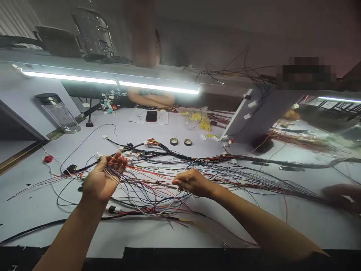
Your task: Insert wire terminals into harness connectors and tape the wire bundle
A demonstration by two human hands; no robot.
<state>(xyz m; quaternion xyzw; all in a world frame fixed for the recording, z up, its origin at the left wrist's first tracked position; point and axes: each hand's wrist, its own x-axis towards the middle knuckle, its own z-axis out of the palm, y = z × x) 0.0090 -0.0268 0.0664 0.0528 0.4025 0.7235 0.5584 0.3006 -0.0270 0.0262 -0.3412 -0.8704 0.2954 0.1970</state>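
On the left, my left hand is turned palm up, its fingers curled round a bunch of thin wires in white, purple and red. These wires loop down and spread to the right. In the middle of the table, my right hand is closed in a pinch on thin wire, with more strands passing under it. Behind both hands lies a long dark wire harness, with a white connector on a branch near its left end. A black connector rests left of my left hand.
Two tape rolls lie behind the harness. Further back are a phone on paper, a bag of yellow connectors and a person's folded arms. A glass bottle stands left; a divider panel rises right. Another person's hand touches wires at far right.
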